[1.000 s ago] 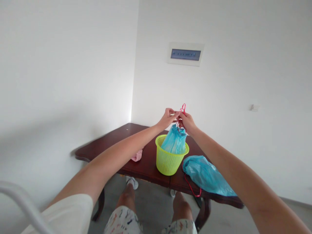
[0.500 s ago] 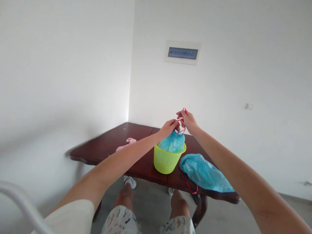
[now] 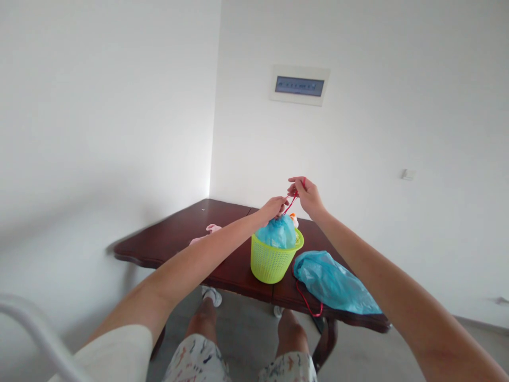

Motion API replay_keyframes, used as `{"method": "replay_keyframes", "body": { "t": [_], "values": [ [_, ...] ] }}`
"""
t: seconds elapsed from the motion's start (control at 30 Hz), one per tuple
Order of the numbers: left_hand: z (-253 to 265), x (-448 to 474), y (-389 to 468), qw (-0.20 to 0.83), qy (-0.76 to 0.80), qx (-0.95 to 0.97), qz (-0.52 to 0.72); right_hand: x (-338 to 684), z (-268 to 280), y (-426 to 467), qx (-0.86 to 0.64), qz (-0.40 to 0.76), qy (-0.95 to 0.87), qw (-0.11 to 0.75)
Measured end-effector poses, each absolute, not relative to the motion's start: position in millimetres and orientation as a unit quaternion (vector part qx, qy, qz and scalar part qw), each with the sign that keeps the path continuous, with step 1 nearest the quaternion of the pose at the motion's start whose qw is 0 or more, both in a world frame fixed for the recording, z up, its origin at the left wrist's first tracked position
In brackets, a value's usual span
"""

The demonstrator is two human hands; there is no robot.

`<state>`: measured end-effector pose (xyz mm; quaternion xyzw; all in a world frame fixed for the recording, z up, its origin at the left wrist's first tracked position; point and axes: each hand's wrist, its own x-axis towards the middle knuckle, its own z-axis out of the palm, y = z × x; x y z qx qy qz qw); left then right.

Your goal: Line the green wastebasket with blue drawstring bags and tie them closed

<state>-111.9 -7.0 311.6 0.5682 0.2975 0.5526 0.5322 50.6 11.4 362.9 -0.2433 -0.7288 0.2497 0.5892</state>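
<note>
Lower left, nearest: pale curved tube (image 3: pixel 35 329), blurred; use unclear. White sleeve (image 3: pixel 115 350) beside it.

Bottom centre: patterned shorts (image 3: pixel 199 358), the wearer's own.

Right of centre, low: second blue bag (image 3: pixel 338 289), lying flat on the dark wooden table (image 3: pixel 167 233); its red drawstring (image 3: pixel 308 302) hangs over the near edge.

Centre: yellow-green perforated basket (image 3: pixel 272 265), upright on the table. Within, blue bag (image 3: pixel 278 232), plastic, bulging above the rim, mouth gathered.

Above the basket: left hand (image 3: pixel 275 208), fingers drawn together at the gathered mouth; whether they pinch film, cord or both cannot be told. Right hand (image 3: pixel 308 196), higher and to the right, pinching the red cord (image 3: pixel 290 207), which slants taut-looking to the bag's neck. Step in hand, as judged: pulling the cord to close the mouth. Next move would call for steadying the neck while the cord is drawn snug.

Behind the bag: white-and-orange item (image 3: pixel 294 220), mostly hidden; unidentified.

Left of the basket: pink item (image 3: pixel 212 228), partly behind the left forearm.

Far wall: panel (image 3: pixel 300 86), upper centre, its window marks too small to read; white switch plate (image 3: pixel 408 174), right. No brand or label legible.
</note>
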Motion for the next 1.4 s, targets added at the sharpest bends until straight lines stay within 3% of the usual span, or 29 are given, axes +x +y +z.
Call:
{"method": "replay_keyframes", "body": {
  "t": [0.1, 0.2, 0.53, 0.73, 0.9, 1.07, 1.17, 1.4],
  "values": [
    [315, -107, -16, 0.533, 0.277, 0.617, 0.508, 41, 366, 5, -0.229, 0.197, -0.814, 0.497],
    [318, -111, -24, 0.537, 0.238, 0.661, 0.467, 35, 371, -3, -0.247, 0.222, -0.84, 0.43],
    [316, -124, -33, 0.463, 0.166, 0.787, 0.372, 39, 383, -21, -0.309, 0.352, -0.801, 0.373],
    [311, -133, -26, 0.513, 0.178, 0.714, 0.442, 59, 390, -32, -0.284, 0.385, -0.803, 0.355],
    [309, -144, -23, 0.529, 0.207, 0.671, 0.477, 70, 368, -31, -0.34, 0.236, -0.785, 0.461],
    [307, -142, -22, 0.505, 0.268, 0.68, 0.459, 67, 349, -44, -0.437, -0.042, -0.852, 0.285],
    [307, -139, -19, 0.489, 0.299, 0.663, 0.482, 59, 340, -60, -0.489, -0.17, -0.826, 0.222],
    [321, -145, -19, 0.576, 0.229, 0.578, 0.531, 43, 304, -75, -0.451, -0.078, -0.858, 0.236]
  ]
}}
